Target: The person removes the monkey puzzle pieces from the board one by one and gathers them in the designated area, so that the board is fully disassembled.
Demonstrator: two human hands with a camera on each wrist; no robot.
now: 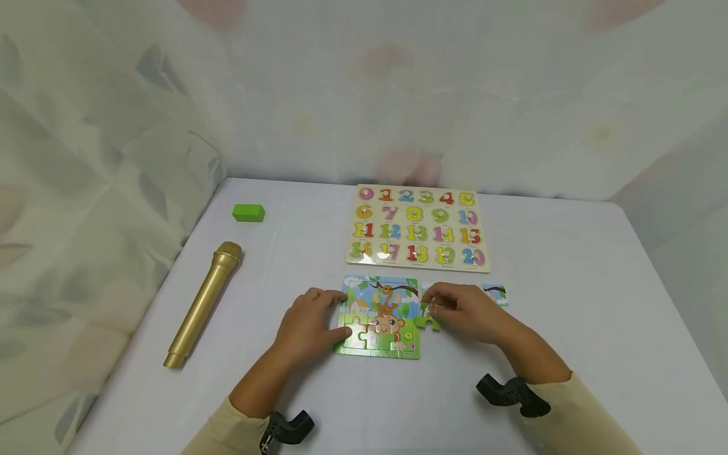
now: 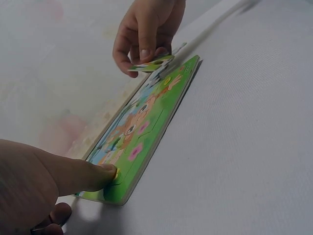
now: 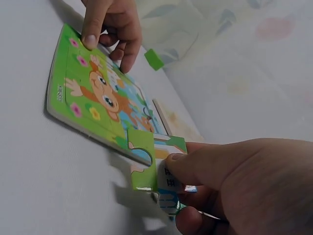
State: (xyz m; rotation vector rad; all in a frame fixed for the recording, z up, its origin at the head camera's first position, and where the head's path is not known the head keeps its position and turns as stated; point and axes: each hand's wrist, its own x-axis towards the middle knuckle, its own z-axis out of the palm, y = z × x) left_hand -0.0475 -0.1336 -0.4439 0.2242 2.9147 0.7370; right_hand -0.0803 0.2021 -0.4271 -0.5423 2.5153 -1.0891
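A jigsaw puzzle board (image 1: 378, 349) with a monkey picture lies flat on the white table. My left hand (image 1: 309, 322) rests at its left side, thumb (image 2: 100, 176) lying on the green border and index finger at the upper left corner. Just off the board's right edge, my right hand (image 1: 469, 311) pinches a jigsaw piece (image 3: 143, 177) between thumb and fingers. This piece is green with a rounded notch, and it overlaps the board's corner in the right wrist view. Beyond the right hand lies another blue jigsaw piece (image 1: 496, 293), partly covered by the hand.
Behind the jigsaw lies a wooden number board (image 1: 418, 229) with colourful numerals 0 to 20. A gold microphone (image 1: 203, 304) lies on the left, with a green block (image 1: 248, 213) farther back. Patterned cloth (image 1: 398, 95) hangs along the back and sides of the table.
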